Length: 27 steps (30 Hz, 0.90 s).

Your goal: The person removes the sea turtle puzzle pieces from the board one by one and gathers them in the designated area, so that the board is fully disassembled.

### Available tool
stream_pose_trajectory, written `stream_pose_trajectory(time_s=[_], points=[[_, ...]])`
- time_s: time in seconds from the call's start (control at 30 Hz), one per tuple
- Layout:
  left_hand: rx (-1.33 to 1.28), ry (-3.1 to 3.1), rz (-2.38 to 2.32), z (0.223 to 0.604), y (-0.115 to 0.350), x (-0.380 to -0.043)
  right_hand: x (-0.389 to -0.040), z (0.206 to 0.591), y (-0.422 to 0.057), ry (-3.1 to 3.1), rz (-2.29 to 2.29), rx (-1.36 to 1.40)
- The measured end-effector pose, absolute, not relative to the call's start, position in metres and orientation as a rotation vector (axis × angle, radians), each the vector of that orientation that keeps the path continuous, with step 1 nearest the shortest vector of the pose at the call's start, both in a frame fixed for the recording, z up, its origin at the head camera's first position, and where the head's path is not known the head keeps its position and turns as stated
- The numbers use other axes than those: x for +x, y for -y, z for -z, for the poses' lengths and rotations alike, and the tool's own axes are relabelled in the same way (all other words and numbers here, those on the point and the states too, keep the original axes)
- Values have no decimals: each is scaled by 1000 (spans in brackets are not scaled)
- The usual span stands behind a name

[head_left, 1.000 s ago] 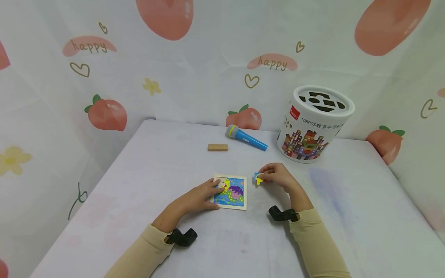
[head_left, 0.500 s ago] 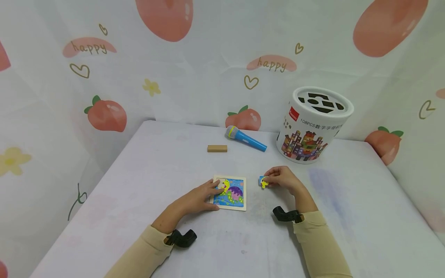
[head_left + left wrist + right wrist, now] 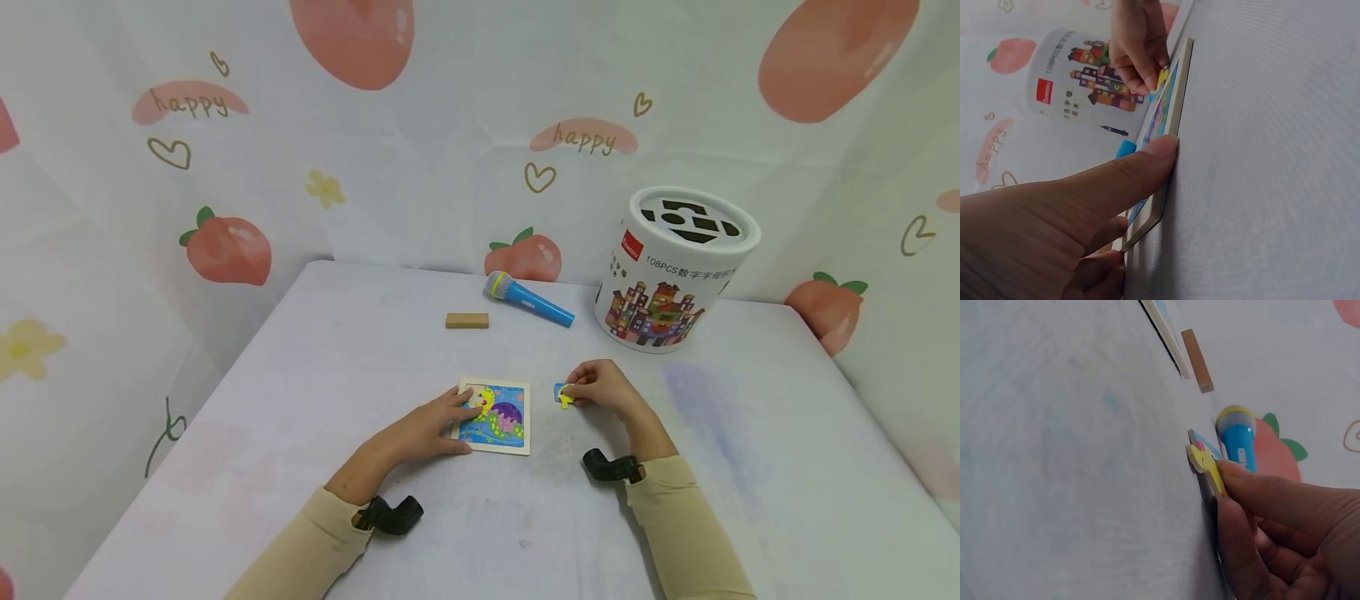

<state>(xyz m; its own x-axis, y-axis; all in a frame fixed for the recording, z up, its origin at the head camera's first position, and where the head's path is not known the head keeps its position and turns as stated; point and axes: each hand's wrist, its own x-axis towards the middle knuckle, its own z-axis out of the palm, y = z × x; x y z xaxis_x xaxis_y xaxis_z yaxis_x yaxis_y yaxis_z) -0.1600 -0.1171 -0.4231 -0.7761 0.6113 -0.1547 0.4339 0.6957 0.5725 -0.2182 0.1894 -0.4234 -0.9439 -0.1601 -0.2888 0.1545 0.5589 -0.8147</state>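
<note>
My left hand (image 3: 431, 425) rests on the left side of a small square jigsaw puzzle (image 3: 512, 392) in a pale wooden frame. Its fingers are spread over a picture of a yellow spotted creature and a purple shape, and in the left wrist view the thumb (image 3: 1141, 165) presses the frame's near edge. To the right of the frame, my right hand (image 3: 603, 390) pinches a blue and yellow puzzle piece (image 3: 564, 395) between thumb and fingers. Close to the tabletop, the piece (image 3: 1207, 464) is tilted in the right wrist view. Part of the picture lies hidden under my left fingers.
Behind the puzzle lies a plain wooden block (image 3: 467, 321). A blue toy microphone (image 3: 536, 302) lies beside it, towards the back edge. At the back right stands a large white block bucket (image 3: 660, 283) with shape holes in its lid. A printed cloth (image 3: 420, 167) hangs behind the table.
The right hand has shifted slightly right and nearer with the puzzle piece, then a little back left. The left hand and the framed puzzle have stayed in place.
</note>
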Motion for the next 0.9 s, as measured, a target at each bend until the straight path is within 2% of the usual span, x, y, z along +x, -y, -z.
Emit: stream_pose_trajectory(time_s=[0.9], points=[[813,-2571,-749,421,117,-159,-216,420,-190,-2513,1277,-23]])
